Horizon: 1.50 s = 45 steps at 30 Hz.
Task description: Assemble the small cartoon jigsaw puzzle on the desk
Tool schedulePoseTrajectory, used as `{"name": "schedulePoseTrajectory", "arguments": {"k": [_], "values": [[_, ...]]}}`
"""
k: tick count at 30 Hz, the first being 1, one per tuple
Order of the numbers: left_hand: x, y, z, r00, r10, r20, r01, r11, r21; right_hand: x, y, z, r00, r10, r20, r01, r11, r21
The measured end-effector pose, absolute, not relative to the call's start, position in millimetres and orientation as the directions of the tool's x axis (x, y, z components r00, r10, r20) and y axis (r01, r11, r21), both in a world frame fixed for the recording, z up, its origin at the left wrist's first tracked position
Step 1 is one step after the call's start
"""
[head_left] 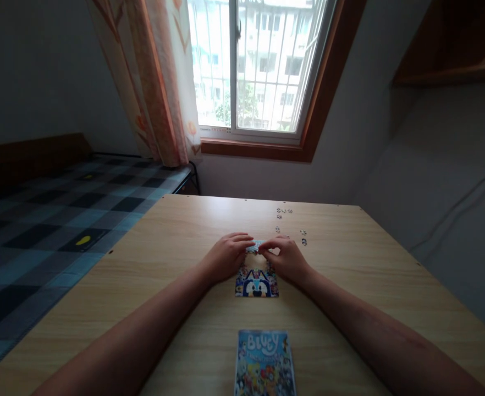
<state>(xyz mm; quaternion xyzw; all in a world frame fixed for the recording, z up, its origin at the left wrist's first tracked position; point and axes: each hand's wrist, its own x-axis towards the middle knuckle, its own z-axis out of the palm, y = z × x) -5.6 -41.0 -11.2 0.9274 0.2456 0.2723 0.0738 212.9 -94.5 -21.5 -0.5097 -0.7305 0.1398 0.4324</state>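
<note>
A partly joined jigsaw puzzle (257,286) lies on the table, showing a blue cartoon dog's head along its near edge. Bare wood shows through a gap in its middle. My left hand (229,254) rests along the puzzle's upper left side, fingers stretched out flat toward the light-blue far strip (255,245). My right hand (286,257) is at the upper right side, thumb and forefinger pinched at that strip on what seems to be a puzzle piece, mostly hidden by the fingers.
Several loose puzzle pieces (304,241) lie beyond my right hand. Nearer to me is a box with BLUEY printed on it (265,366). The wooden table (176,242) reaches toward a wall with a window (263,71). A checked bed (81,220) stands at left.
</note>
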Motion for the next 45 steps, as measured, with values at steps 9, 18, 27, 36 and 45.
{"name": "schedulePoseTrajectory", "arguments": {"k": [9,18,27,36,45], "values": [[-8,-37,-15,0.769,0.514,0.38,0.412,-0.853,0.32,215,-91,-24,-0.135,0.887,0.441,0.71,0.397,-0.582],[-7,-37,-15,0.779,0.511,0.363,0.411,-0.854,0.319,219,-92,-28,-0.232,0.839,0.492,0.757,0.474,-0.451],[-6,-35,-18,0.781,0.505,0.368,0.401,-0.857,0.325,219,-90,-31,-0.269,0.836,0.478,0.782,0.479,-0.399],[-6,-35,-16,0.781,0.505,0.368,0.399,-0.856,0.328,219,-92,-29,-0.241,0.803,0.546,0.744,0.514,-0.427],[-5,-35,-16,0.777,0.514,0.363,0.415,-0.852,0.318,225,-91,-28,-0.156,0.775,0.612,0.728,0.51,-0.459]]}}
